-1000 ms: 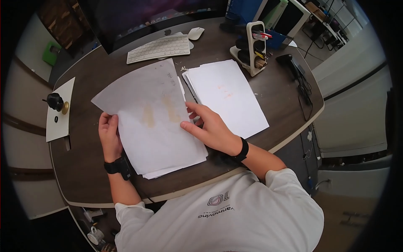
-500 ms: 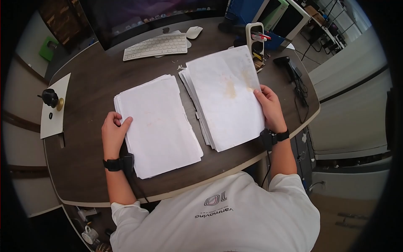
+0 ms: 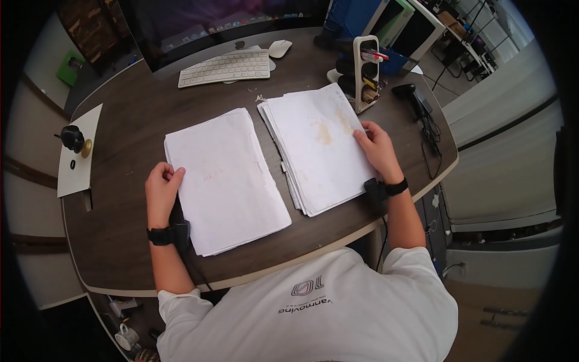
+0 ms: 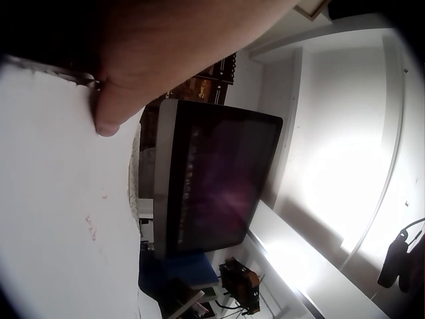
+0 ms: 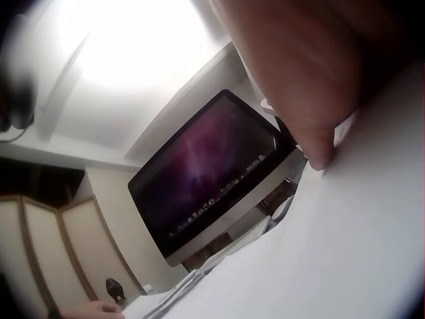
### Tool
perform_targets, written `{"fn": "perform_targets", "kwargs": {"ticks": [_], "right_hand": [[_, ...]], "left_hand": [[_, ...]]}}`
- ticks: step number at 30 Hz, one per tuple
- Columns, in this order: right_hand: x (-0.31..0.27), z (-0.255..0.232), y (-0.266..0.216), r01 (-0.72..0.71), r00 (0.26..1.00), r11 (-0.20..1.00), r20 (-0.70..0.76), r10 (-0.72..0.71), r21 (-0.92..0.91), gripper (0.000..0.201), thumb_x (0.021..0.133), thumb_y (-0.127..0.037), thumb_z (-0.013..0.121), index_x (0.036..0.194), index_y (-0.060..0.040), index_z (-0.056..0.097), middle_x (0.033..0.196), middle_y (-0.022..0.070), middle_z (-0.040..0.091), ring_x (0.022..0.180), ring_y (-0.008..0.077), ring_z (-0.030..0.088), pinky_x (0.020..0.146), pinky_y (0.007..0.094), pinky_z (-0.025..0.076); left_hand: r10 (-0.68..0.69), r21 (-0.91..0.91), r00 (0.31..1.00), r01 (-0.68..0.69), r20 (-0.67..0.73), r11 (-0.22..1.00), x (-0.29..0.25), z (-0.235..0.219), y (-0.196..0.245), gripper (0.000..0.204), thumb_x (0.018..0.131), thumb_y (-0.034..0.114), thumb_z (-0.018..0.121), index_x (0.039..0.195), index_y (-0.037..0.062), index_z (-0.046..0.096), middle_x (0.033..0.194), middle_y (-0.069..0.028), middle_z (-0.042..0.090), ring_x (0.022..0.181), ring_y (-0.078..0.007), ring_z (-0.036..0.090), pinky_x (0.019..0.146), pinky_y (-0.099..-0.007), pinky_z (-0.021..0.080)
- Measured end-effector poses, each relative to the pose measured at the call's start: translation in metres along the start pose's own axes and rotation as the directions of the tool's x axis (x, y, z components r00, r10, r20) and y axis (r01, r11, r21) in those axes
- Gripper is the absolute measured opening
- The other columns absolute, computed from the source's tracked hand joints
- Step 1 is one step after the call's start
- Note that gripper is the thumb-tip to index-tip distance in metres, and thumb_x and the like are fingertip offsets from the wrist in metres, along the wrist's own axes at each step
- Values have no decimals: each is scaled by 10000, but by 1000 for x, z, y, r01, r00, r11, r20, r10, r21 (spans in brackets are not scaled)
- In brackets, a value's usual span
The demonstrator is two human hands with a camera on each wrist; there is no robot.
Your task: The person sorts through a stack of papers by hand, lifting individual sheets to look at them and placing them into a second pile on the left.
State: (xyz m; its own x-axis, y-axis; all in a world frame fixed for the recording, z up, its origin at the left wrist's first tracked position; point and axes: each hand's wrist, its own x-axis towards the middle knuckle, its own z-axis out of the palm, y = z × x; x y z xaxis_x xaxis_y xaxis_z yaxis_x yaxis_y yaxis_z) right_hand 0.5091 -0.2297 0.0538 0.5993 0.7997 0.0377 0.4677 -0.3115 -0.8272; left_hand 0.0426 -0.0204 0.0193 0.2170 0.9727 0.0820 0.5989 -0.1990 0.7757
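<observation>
Two stacks of white paper lie side by side on the desk in the head view. At the outer edge of the left stack (image 3: 232, 187), the left hand (image 3: 161, 192) has its thumb on top and its fingers curled at the side. The right hand (image 3: 382, 155) pinches the outer edge of the right stack's top sheet (image 3: 322, 160), which bears yellowish stains. Each wrist view shows a thumb, the left thumb (image 4: 111, 113) and the right thumb (image 5: 317, 149), pressed on paper. The undersides of both hands are hidden.
A keyboard (image 3: 226, 67) and mouse (image 3: 280, 48) sit beyond the stacks, below a monitor (image 3: 223, 24). A pen holder (image 3: 358, 78) stands behind the right stack. A black handheld device (image 3: 412, 99) with its cable lies at right; a white board (image 3: 77, 160) is at left.
The stained sheet has gone from the left stack to the right one, carried by the right hand, and has come down flat. The left hand has stayed at the left stack's edge.
</observation>
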Motion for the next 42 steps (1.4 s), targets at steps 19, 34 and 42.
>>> {"fn": "perform_targets", "kwargs": {"ticks": [19, 34, 42], "right_hand": [[-104, 112, -109, 271, 860, 938, 383, -337, 218, 405, 963, -286, 722, 1212, 24, 647, 966, 145, 648, 798, 216, 579, 693, 358, 491], [-75, 30, -39, -116, 991, 835, 115, 64, 537, 296, 1025, -117, 644, 1274, 44, 631, 1085, 39, 715, 934, 70, 645, 841, 236, 526], [-64, -20, 4, -150, 989, 917, 44, 144, 371, 290, 1017, -124, 653, 1252, 46, 645, 1005, 31, 716, 852, 60, 632, 765, 224, 514]], "left_hand": [[93, -871, 986, 74, 136, 485, -3, -9, 3, 185, 1042, 125, 613, 1184, 12, 581, 1092, -46, 671, 967, -112, 643, 878, -263, 524], [-39, -514, 999, 30, -7, 857, 7, -1, -4, 128, 1016, 139, 645, 1038, 13, 652, 813, 8, 636, 663, -49, 541, 603, -206, 440], [-20, -115, 999, 15, -39, 993, 0, 7, 1, 261, 899, 161, 774, 1045, -5, 635, 768, 18, 521, 694, -91, 474, 635, -263, 440]]}}
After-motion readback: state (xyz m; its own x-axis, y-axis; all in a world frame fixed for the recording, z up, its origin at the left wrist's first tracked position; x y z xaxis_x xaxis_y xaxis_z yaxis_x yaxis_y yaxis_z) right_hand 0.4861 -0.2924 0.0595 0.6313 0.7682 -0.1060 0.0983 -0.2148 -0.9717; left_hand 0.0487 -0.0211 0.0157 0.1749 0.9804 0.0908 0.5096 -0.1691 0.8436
